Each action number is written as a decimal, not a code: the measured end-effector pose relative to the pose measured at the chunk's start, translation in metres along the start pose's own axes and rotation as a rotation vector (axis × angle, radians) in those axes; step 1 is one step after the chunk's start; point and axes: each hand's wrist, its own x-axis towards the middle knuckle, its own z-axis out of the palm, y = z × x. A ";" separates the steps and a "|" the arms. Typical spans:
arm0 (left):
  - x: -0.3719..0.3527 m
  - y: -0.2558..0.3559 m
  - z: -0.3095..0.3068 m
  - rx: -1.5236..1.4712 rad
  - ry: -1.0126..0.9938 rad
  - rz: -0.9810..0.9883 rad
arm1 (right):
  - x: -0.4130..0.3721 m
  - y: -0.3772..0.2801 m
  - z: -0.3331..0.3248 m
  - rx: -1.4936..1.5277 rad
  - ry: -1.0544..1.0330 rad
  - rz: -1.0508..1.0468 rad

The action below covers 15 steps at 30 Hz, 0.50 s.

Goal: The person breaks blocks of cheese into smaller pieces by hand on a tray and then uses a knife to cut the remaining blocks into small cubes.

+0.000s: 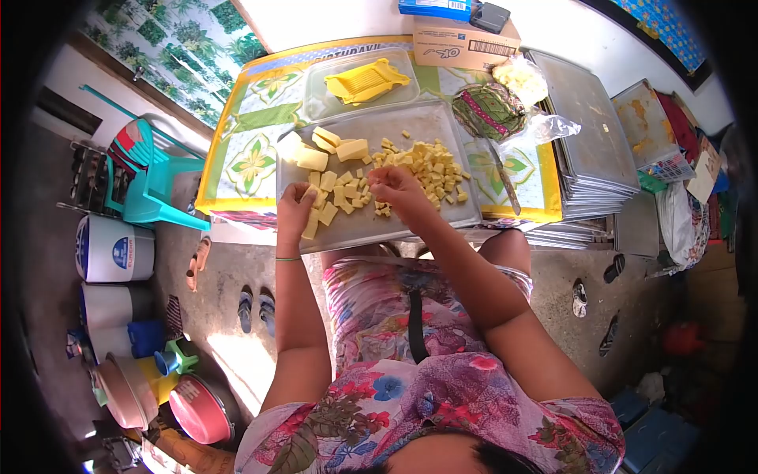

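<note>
A metal baking tray (pixel 355 231) lies on the table in front of me. Thick pale-yellow blocks (pixel 313 158), which look like cheese, sit at its back left. Flat cut pieces (pixel 338 194) are spread in the middle, and small cubes (pixel 442 170) are heaped on the right. At the tray's left edge, my left hand (pixel 295 208) is closed, fingertips pinched beside the flat pieces. My right hand (pixel 399 191) is over the tray between the flat pieces and the cubes, fingers curled together. What either hand holds is too small or hidden to make out.
Behind the tray stands a clear plastic container (pixel 316 93) with a yellow slicer-like piece (pixel 367 81). A long knife (pixel 504 178) lies right of the tray, near a green woven item (pixel 487 113). Stacked metal trays (pixel 588 134) flank the table; a teal chair (pixel 162 186) stands left.
</note>
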 end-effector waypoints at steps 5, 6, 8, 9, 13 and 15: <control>0.001 0.004 0.002 -0.213 0.000 -0.040 | 0.001 -0.004 0.053 -0.921 -0.078 -0.511; 0.002 0.005 0.001 -0.242 0.002 -0.030 | 0.002 0.001 0.064 -1.007 -0.086 -0.520; 0.000 0.010 0.001 -0.314 0.029 -0.031 | 0.006 0.020 0.085 -1.175 -0.107 -0.542; -0.001 0.012 0.001 -0.349 0.043 -0.032 | 0.008 0.024 0.091 -1.217 -0.167 -0.454; -0.003 0.016 -0.005 -0.366 0.063 -0.121 | 0.012 0.039 0.102 -1.312 -0.125 -0.416; -0.005 0.015 -0.007 -0.425 0.065 -0.152 | 0.015 0.042 0.102 -1.362 -0.123 -0.421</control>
